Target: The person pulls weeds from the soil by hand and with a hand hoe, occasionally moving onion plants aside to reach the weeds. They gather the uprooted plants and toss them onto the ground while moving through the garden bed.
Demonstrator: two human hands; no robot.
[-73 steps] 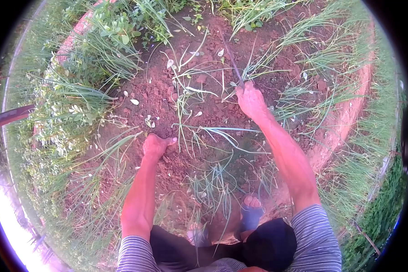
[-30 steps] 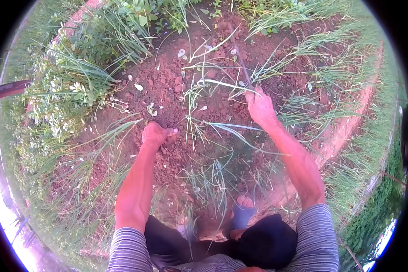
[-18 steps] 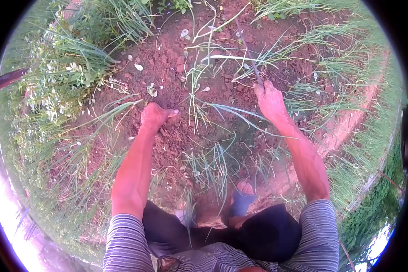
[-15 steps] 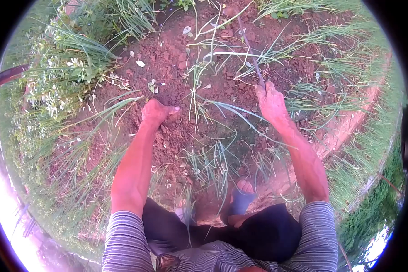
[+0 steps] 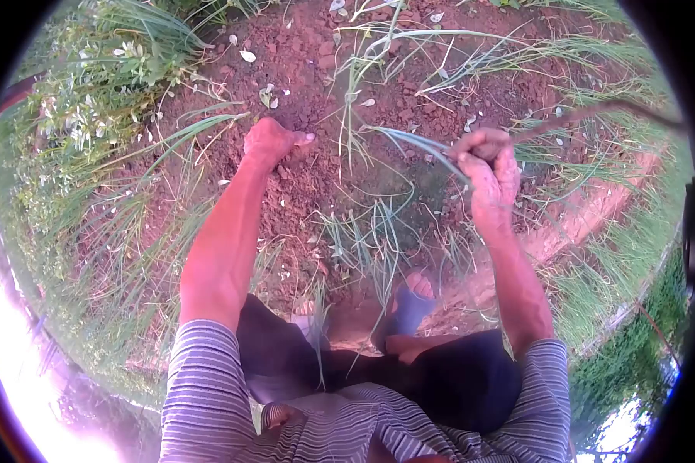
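My left hand is closed like a fist, knuckles against the loose soil, thumb sticking out to the right. Whatever may lie under its curled fingers is hidden. My right hand grips a thin dark rod, whose far part reaches right and bends near the edge of the view. Its working end cannot be made out. Beside the right hand, long blue-green onion-like leaves run up to the fingers. Between the hands lies a pale-green uprooted-looking bunch of stalks.
Reddish crumbly soil spreads ahead. A white-flowered leafy plant grows at left. Green-leaved clumps stand before my feet, with more leaves at right. A raised earth ridge runs along the right. My sandalled foot is below.
The rod has swung from pointing forward to pointing right as my right hand turned and moved slightly right. My left hand stays against the soil; the view has shifted a little.
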